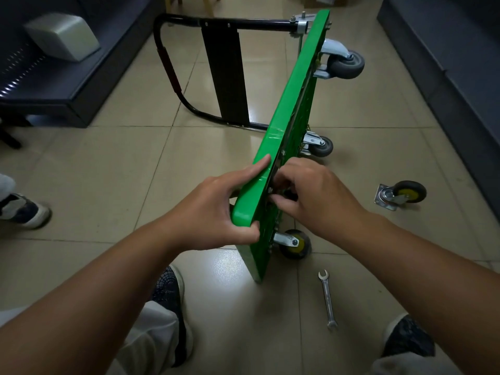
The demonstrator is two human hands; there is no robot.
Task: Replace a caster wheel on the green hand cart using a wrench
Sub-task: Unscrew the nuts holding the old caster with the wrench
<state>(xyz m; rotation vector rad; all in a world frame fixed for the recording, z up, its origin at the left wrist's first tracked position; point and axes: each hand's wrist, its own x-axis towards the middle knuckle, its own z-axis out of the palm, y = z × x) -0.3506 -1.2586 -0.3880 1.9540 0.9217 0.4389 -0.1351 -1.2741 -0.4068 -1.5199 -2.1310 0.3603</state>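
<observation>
Pale glossy floor tiles (108,171) run between dark benches (67,85) on either side of the green hand cart (286,109), which stands on its long edge with its black handle (167,63) folded out to the left. The left hand (213,212) grips the cart's near corner, thumb along the top edge. The right hand (311,196) curls its fingers (281,180) against the cart's underside, and whether they pinch anything cannot be told. A loose caster wheel (400,196) lies right of the cart, and the wrench (328,299) lies untouched by its near end.

Glossy green plastic cart (281,125); shiny metal wrench (328,298)
</observation>
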